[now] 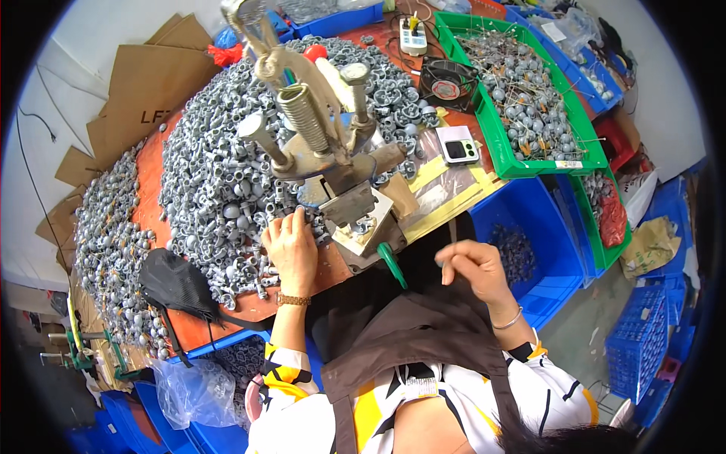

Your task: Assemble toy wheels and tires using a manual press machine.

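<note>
A: Left to right, quick. First?
B: Black pouch [179, 284] on the orange table [149, 185], then a heap of grey parts [227, 166].
A: Left hand [291, 250]?
B: At the heap's near edge, just beside the press [327, 163]. Fingers close together, pointing forward; can't tell if they pinch a part.
A: How would those parts handle?
B: Likely light, stiff, a bit slippery; thin edges might chip. Best pinched singly, round the body.
A: Press?
B: Right of the left hand, at the table's edge. Looks like heavy, rigid metal. Green grip [392, 265] juts toward the person; probably firm, held along its length.
A: Right hand [476, 266]?
B: Right of the grip, apart from it. Fingers curled, thumb near index; can't tell if the tips meet. Blue bin [560, 261] beyond.
</note>
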Demonstrator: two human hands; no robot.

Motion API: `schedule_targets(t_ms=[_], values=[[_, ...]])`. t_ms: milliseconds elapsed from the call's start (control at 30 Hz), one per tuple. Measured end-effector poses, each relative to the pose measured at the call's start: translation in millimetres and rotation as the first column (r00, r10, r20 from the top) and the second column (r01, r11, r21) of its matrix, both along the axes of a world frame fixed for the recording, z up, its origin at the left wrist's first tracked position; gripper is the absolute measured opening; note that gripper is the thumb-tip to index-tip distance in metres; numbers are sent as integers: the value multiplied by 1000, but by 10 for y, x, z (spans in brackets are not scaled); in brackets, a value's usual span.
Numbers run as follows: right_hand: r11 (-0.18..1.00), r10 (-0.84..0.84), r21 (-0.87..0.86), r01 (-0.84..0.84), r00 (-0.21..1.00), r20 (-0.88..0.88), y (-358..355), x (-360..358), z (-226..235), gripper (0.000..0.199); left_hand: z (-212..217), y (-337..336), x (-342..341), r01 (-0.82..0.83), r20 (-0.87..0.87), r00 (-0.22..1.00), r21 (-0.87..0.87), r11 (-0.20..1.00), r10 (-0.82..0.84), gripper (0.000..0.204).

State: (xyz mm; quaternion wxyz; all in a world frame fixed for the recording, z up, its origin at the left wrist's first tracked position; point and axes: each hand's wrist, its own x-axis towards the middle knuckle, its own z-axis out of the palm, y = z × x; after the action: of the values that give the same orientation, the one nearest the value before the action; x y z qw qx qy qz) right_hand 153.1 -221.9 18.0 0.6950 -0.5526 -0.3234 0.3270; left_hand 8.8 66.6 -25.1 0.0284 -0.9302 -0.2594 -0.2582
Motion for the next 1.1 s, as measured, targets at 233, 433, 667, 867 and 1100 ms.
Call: schedule_targets(t_ms=[233,433,667,867,1100], values=[[984,44,-177,19,936,348,223,-152,-82,5,-43,-201,-54,158,446,895,-291,943,-12,33],[977,-88,-94,190,766,636,432,-159,-18,8,-16,-602,-121,587,664,726,-734,340,180,28],[972,-130,-38,231,668,733,523,-180,-38,17,24,-681,-106,585,672,724,-719,375,157,34],[964,-99,-74,256,602,792,482,-209,55,20,116,-685,-102,579,673,729,-705,409,126,40],[964,-86,-79,252,582,809,477,-219,69,19,106,-646,-140,526,631,775,-612,591,-35,47]])
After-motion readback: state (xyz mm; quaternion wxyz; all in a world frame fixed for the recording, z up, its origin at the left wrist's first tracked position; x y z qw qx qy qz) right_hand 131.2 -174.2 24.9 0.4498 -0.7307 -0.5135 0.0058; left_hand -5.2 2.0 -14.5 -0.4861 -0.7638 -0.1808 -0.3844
